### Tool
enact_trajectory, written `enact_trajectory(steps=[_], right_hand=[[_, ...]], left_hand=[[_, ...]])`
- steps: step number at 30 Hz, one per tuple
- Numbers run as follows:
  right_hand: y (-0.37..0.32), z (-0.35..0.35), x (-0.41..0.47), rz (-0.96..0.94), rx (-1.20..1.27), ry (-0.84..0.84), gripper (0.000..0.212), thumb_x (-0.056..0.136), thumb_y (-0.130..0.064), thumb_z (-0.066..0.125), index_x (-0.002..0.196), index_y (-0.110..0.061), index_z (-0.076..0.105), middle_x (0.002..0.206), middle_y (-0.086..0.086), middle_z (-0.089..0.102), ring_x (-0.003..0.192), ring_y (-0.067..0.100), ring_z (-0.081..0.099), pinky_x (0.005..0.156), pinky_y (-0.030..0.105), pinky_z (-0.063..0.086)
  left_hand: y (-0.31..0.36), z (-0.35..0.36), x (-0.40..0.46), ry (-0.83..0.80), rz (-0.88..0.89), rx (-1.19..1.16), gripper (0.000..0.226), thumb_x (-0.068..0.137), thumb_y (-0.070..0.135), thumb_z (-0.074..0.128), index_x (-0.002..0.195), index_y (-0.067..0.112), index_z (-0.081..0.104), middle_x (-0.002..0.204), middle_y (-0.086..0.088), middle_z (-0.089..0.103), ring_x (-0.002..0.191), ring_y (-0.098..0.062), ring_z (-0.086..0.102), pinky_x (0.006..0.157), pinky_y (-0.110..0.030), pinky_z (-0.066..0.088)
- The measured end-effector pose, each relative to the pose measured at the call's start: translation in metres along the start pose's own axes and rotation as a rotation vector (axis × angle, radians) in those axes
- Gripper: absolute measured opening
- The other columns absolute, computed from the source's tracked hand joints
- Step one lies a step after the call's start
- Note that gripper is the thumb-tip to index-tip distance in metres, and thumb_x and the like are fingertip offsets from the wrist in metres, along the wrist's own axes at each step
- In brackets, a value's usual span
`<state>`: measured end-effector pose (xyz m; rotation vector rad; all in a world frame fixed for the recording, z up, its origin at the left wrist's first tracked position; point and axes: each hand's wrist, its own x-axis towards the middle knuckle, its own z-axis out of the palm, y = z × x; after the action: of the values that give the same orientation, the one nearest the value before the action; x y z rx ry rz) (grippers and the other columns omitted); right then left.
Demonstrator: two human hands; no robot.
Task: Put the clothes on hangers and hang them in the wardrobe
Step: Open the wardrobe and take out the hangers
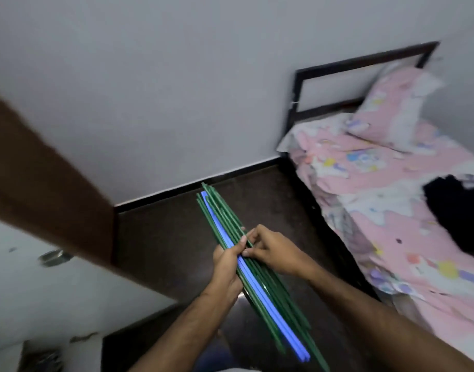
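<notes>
Hangers (pixel 260 277) bundle gripped by left hand (pixel 227 267), right hand (pixel 270 251) pinching one; dark clothes (pixel 455 210) on bed (pixel 391 183) nearby.

Hangers (pixel 257 269) between both hands; bed (pixel 391 210) right; door (pixel 42 183) left.

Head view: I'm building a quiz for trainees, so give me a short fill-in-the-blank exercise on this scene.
1. Among the green hangers in the bundle, one is ____.
2. The left hand ____ the bundle.
3. The dark garment lies on the ____.

Missing words: blue; grips; bed
</notes>
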<state>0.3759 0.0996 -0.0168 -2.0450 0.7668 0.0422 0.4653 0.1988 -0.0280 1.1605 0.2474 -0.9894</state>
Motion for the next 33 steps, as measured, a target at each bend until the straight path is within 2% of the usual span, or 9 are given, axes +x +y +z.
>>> enact_trajectory(steps=[3, 6, 9, 11, 13, 15, 20, 28, 33], right_hand=[[0.031, -0.025, -0.013, 0.12, 0.019, 0.194, 0.032, 0.089, -0.047, 0.071, 0.096, -0.026, 0.047, 0.072, -0.007, 0.064, 0.062, 0.005, 0.057, 0.059, 0.032, 0.039], [0.059, -0.054, -0.012, 0.225, 0.084, 0.281, 0.031, 0.094, -0.05, 0.065, 0.094, -0.024, 0.05, 0.075, -0.008, 0.062, 0.069, 0.009, 0.058, 0.064, 0.033, 0.041], [0.082, -0.088, -0.01, 0.27, 0.38, 0.29, 0.031, 0.099, -0.05, 0.06, 0.088, -0.022, 0.051, 0.074, -0.013, 0.057, 0.065, -0.003, 0.053, 0.069, 0.029, 0.042], [0.093, -0.114, -0.008, 0.257, 0.685, 0.29, 0.028, 0.099, -0.046, 0.059, 0.088, -0.02, 0.058, 0.076, -0.014, 0.068, 0.068, -0.008, 0.061, 0.069, 0.018, 0.046], [0.108, -0.138, -0.003, 0.225, 0.937, 0.252, 0.031, 0.097, -0.043, 0.061, 0.104, -0.013, 0.069, 0.099, 0.005, 0.077, 0.085, 0.013, 0.073, 0.076, 0.024, 0.056], [0.123, -0.162, 0.005, 0.18, 1.085, 0.196, 0.032, 0.099, -0.035, 0.063, 0.111, -0.007, 0.069, 0.103, 0.025, 0.073, 0.084, 0.031, 0.074, 0.077, 0.035, 0.061], [0.154, -0.223, 0.025, 0.146, 1.127, 0.288, 0.017, 0.097, -0.015, 0.067, 0.11, -0.004, 0.067, 0.094, 0.022, 0.073, 0.079, 0.028, 0.074, 0.078, 0.037, 0.061], [0.244, -0.304, 0.025, 0.238, 1.135, 0.573, 0.01, 0.098, -0.016, 0.067, 0.099, -0.005, 0.068, 0.087, 0.016, 0.071, 0.074, 0.025, 0.07, 0.075, 0.036, 0.06], [0.319, -0.36, 0.015, 0.286, 1.167, 0.63, 0.012, 0.1, -0.013, 0.064, 0.103, -0.001, 0.065, 0.093, 0.02, 0.071, 0.078, 0.028, 0.072, 0.076, 0.038, 0.06]], left_hand=[[-0.016, 0.047, 0.016, -0.119, -0.022, 0.155, 0.027, 0.091, -0.002, 0.066, 0.118, -0.005, 0.061, 0.098, -0.021, 0.074, 0.084, -0.036, 0.074, 0.066, -0.043, 0.061], [-0.03, 0.096, 0.035, -0.207, -0.054, 0.222, 0.031, 0.094, -0.003, 0.062, 0.123, -0.009, 0.055, 0.105, -0.025, 0.073, 0.09, -0.035, 0.074, 0.069, -0.045, 0.061], [-0.039, 0.148, 0.059, -0.344, -0.061, 0.286, 0.019, 0.096, -0.004, 0.056, 0.113, -0.01, 0.061, 0.103, -0.024, 0.074, 0.098, -0.036, 0.072, 0.089, -0.054, 0.056], [-0.043, 0.187, 0.08, -0.428, -0.067, 0.291, 0.018, 0.098, -0.005, 0.053, 0.114, -0.006, 0.06, 0.098, -0.021, 0.075, 0.096, -0.034, 0.073, 0.091, -0.051, 0.056], [-0.044, 0.228, 0.096, -0.512, -0.093, 0.302, 0.019, 0.098, -0.005, 0.051, 0.116, -0.002, 0.058, 0.095, -0.019, 0.075, 0.094, -0.032, 0.074, 0.086, -0.048, 0.06], [-0.048, 0.268, 0.112, -0.605, -0.135, 0.322, 0.015, 0.099, -0.005, 0.049, 0.111, -0.002, 0.059, 0.092, -0.016, 0.075, 0.092, -0.031, 0.075, 0.083, -0.044, 0.062], [-0.059, 0.362, 0.147, -0.878, -0.214, 0.47, 0.025, 0.1, -0.002, 0.05, 0.125, -0.007, 0.053, 0.104, -0.019, 0.074, 0.101, -0.034, 0.073, 0.084, -0.042, 0.062], [-0.112, 0.492, 0.205, -1.186, -0.29, 1.006, 0.031, 0.098, 0.015, 0.062, 0.126, 0.002, 0.06, 0.112, -0.015, 0.074, 0.102, -0.033, 0.072, 0.092, -0.059, 0.055], [-0.156, 0.581, 0.24, -1.362, -0.153, 1.488, 0.034, 0.104, 0.042, 0.049, 0.12, 0.013, 0.058, 0.106, -0.005, 0.072, 0.083, -0.02, 0.073, 0.073, -0.034, 0.058]])
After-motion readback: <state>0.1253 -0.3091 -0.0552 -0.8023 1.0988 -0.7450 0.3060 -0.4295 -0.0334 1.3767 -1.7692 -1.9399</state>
